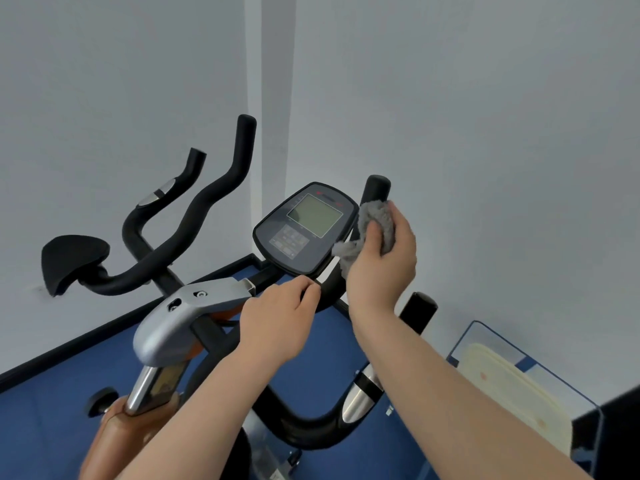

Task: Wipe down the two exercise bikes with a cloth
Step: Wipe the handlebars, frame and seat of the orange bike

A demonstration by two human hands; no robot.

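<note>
My right hand (381, 261) grips a fluffy grey cloth (377, 220) wrapped round the black right handlebar (377, 187) of the nearer exercise bike, just right of its console (304, 230) with a greenish screen. My left hand (277, 323) holds the handlebar tube under the console's lower edge, fingers curled round it. A second bike's black curved handlebars (207, 202) and silver-grey stem housing (187, 313) stand to the left, with a black pad (72, 261) at the far left.
White walls meet in a corner right behind the bikes. The floor (52, 393) is blue with a dark skirting. A clear-framed panel with a cream board (512, 386) leans at the lower right, beside a dark object at the frame edge.
</note>
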